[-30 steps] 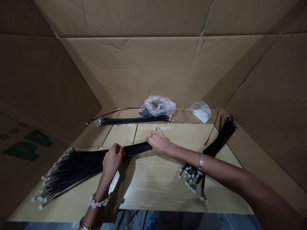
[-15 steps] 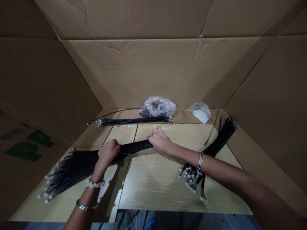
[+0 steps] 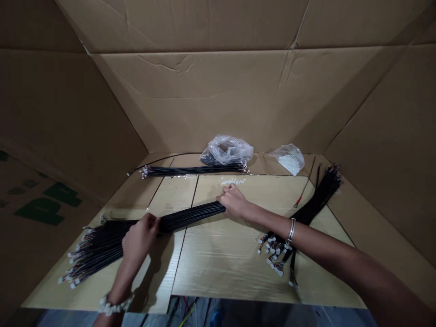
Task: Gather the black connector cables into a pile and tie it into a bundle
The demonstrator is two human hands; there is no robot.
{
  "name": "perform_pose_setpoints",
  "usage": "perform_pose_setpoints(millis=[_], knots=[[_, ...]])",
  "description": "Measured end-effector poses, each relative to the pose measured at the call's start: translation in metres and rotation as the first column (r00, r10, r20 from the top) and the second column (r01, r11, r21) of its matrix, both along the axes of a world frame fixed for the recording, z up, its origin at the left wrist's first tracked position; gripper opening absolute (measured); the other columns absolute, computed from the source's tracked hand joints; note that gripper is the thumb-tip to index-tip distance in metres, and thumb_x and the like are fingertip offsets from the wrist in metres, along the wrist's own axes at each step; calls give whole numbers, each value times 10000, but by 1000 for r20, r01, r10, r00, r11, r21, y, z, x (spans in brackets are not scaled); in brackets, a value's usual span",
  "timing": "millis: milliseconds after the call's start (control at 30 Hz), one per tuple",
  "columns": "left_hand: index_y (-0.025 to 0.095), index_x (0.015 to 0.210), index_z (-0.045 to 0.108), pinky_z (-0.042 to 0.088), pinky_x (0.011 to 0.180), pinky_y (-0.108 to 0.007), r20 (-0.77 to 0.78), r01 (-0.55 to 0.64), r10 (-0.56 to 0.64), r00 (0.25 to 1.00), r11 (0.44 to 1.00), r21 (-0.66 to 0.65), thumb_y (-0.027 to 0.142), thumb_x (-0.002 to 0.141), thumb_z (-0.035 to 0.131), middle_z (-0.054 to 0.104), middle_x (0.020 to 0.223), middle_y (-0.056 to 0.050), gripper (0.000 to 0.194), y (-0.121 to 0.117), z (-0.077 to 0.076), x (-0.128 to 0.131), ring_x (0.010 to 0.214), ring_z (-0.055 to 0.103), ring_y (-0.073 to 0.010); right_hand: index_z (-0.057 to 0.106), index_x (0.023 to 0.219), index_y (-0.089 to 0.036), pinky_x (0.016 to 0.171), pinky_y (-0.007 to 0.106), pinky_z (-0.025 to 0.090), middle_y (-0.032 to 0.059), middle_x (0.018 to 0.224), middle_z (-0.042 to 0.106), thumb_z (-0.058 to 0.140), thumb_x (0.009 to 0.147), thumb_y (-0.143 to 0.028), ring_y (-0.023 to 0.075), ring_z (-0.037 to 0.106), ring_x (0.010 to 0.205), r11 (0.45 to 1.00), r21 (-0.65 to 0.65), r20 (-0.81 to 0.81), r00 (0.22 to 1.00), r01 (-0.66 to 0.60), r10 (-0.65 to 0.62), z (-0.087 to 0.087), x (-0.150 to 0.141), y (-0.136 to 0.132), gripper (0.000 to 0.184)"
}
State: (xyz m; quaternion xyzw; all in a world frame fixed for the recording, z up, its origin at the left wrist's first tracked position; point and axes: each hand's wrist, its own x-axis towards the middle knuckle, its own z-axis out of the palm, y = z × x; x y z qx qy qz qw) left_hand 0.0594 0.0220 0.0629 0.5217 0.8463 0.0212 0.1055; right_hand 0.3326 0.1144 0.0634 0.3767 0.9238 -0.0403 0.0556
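Note:
A thick bundle of black cables (image 3: 190,216) stretches between my two hands. Its left end fans out on the table, with many small white connectors and coloured wire tips. My left hand (image 3: 141,237) is closed round the bundle near the start of the fan. My right hand (image 3: 233,201) grips the bundle's other end, which its fingers hide. Between the hands the cables lie close together and slope up to the right.
Another black cable bundle (image 3: 315,195) with white connectors lies under my right forearm. A narrower cable bundle (image 3: 194,170) runs along the back, beside a clear plastic bag (image 3: 230,150). A smaller bag with white contents (image 3: 289,160) and a red-tipped wire (image 3: 298,200) lie right. Cardboard walls (image 3: 204,100) surround the table (image 3: 245,268).
My left hand has slid left and down along the bundle, baring more cable between the hands. My right hand keeps its grip at the right end. The view has shifted slightly.

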Motion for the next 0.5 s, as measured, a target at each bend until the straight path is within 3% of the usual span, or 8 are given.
perform_pose_setpoints(millis=[167,267,367,467,500], knots=[[218,968,646,380,580,-304,-52,44,-43,998,999,12,389,960,352,763,873,-110,340,8,2,56,835,709,-303,704,948,-161,889,400,314,116,920,719,600,812,-136,278,554,1050,1000,-23,-9,1000,1,-1,0,-1,-5,173],[220,999,664,397,590,-312,-38,46,-46,998,999,-3,396,964,355,765,881,-112,357,8,5,65,852,710,-313,698,970,-147,883,395,319,124,917,718,616,797,-163,281,561,1048,1000,-23,-19,1000,11,-12,-6,3,-6,193],[232,1028,693,437,594,-321,-17,33,-32,999,998,58,439,954,369,764,945,-108,391,-4,11,41,883,708,-321,688,1017,-141,889,391,314,129,954,719,635,789,-207,281,567,1049,1000,-14,-36,999,8,-9,-18,11,-5,243],[218,1082,696,498,615,-343,-51,39,-28,998,972,230,498,954,327,754,995,-119,480,-19,9,-8,883,706,-314,678,1041,-148,900,388,305,124,976,718,639,785,-216,284,560,1073,1000,-11,-59,998,-1,1,-27,17,-6,268],[218,1087,693,520,649,-358,-65,105,-91,994,961,254,530,950,320,748,1021,-118,506,-22,5,-26,904,703,-312,676,1045,-150,905,389,302,123,976,717,641,784,-217,287,556,1083,1000,-10,-60,998,-4,3,-29,18,-6,272]])
